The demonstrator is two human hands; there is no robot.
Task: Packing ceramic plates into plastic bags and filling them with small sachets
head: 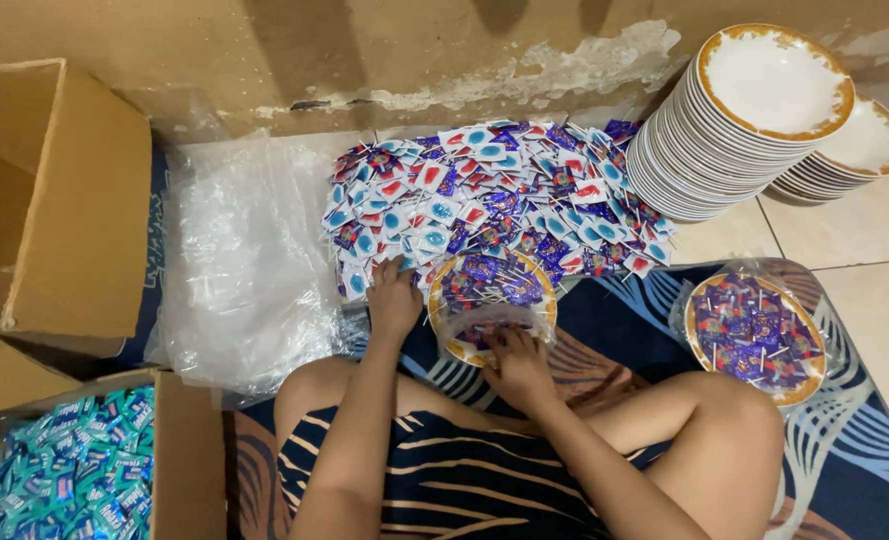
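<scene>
Sitting on the floor, the person had two cardboard boxes [60, 200] at nine o'clock. The left hand [393, 300] pressed flat, fingers open, on the uncountable candy pile [495, 195]; the right hand [518, 365] pinched the bagged plate [492, 300] at centre. One filled plate [757, 335] lay at three o'clock, two plate stacks [735, 125] at one o'clock.

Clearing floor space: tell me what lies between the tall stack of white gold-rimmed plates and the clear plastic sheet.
Head view: a heap of small blue, red and purple wrapped sweets fills it.
</scene>
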